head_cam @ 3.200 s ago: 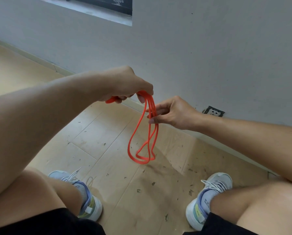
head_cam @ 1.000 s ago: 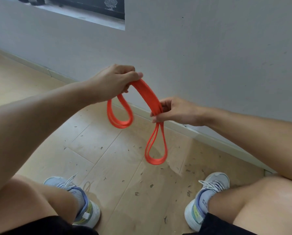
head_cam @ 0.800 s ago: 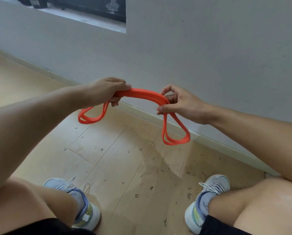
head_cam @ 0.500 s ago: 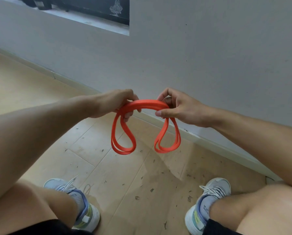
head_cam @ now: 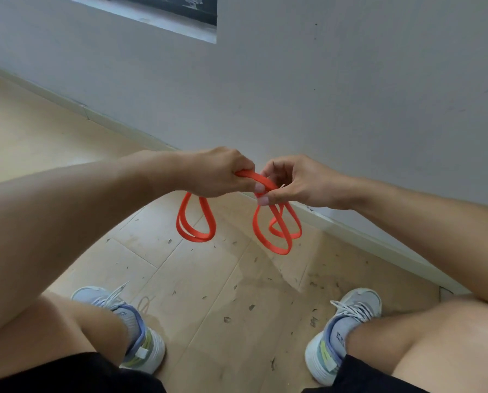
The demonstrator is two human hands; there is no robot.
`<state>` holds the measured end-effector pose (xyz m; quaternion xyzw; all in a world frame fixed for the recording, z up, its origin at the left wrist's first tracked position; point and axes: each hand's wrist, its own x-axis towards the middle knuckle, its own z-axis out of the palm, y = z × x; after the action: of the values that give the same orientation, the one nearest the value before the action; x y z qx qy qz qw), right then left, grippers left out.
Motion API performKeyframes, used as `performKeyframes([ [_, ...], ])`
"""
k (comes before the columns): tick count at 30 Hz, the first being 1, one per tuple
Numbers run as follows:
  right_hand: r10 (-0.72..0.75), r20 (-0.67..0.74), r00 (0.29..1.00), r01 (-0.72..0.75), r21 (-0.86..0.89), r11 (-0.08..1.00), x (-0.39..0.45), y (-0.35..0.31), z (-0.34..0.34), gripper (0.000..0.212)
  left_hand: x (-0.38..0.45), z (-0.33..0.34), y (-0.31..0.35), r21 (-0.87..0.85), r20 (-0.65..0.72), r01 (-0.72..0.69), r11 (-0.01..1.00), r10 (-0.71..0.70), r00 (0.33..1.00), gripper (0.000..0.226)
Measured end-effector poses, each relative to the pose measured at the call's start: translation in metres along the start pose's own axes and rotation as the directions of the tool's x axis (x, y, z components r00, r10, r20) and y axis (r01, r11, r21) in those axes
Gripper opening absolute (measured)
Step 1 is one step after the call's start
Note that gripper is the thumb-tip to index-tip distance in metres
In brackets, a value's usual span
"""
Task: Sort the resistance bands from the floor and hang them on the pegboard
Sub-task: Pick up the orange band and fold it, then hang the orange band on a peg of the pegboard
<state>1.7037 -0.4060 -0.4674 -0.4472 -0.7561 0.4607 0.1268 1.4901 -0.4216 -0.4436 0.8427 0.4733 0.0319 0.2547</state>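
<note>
I look down on a grey wall (head_cam: 350,80) that fills the space beyond both hands, with a pale baseboard (head_cam: 359,231) running slantwise behind and below them. Under the hands lies the light wood-plank floor (head_cam: 214,293), strewn with small dark flecks and bearing a darker patch below the right hand. Nearest me, well below the hands, I see two bare knees, the hems of black shorts (head_cam: 75,373) and a pair of pale blue-grey sneakers, the left sneaker (head_cam: 129,324) below the left hand and the right sneaker (head_cam: 347,327) below and to the right of the right hand.

My left hand (head_cam: 217,174) is curled into a fist round the orange resistance band (head_cam: 254,180), knuckles up, thumb tip pressed on the strap. My right hand (head_cam: 296,182) sits just beside it, nearly touching, and pinches the same band between thumb and forefinger, the other fingers loosely bent. A short flat stretch of band bridges the two hands. Below the left hand a doubled loop hangs free in the air; below the right hand two longer, overlapping loops dangle, clear of the floor.
</note>
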Motion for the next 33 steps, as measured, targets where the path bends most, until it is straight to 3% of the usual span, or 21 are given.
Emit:
performKeyframes([
  [11,-0.042,-0.062,0.997,0.038,-0.054,0.998,0.002,0.006,0.003,0.020,0.000,-0.004,-0.004,0.059,-0.012,0.042,0.997,-0.041,0.999,0.037],
  [16,-0.055,-0.078,0.995,0.054,-0.021,0.998,0.005,0.008,0.011,0.016,-0.003,-0.006,-0.006,0.027,-0.036,0.015,1.000,-0.015,0.999,0.032],
  [21,-0.071,-0.155,0.985,0.085,0.085,0.993,0.006,0.004,0.017,0.026,-0.002,-0.006,-0.008,-0.035,-0.076,0.030,0.999,-0.033,0.997,0.037],
  [25,-0.107,-0.218,0.970,0.119,0.043,0.992,0.007,-0.004,0.017,0.019,-0.005,-0.011,-0.009,-0.113,-0.113,0.029,0.993,-0.042,0.993,0.029],
  [29,-0.099,-0.296,0.950,0.124,0.064,0.990,0.000,-0.014,0.003,0.027,-0.013,-0.015,-0.014,-0.301,-0.274,-0.039,0.953,-0.047,0.961,0.014],
  [33,-0.165,-0.422,0.891,0.220,0.084,0.972,-0.010,-0.023,-0.007,0.032,-0.016,-0.015,-0.007,-0.466,-0.443,-0.142,0.874,-0.091,0.892,0.015],
])
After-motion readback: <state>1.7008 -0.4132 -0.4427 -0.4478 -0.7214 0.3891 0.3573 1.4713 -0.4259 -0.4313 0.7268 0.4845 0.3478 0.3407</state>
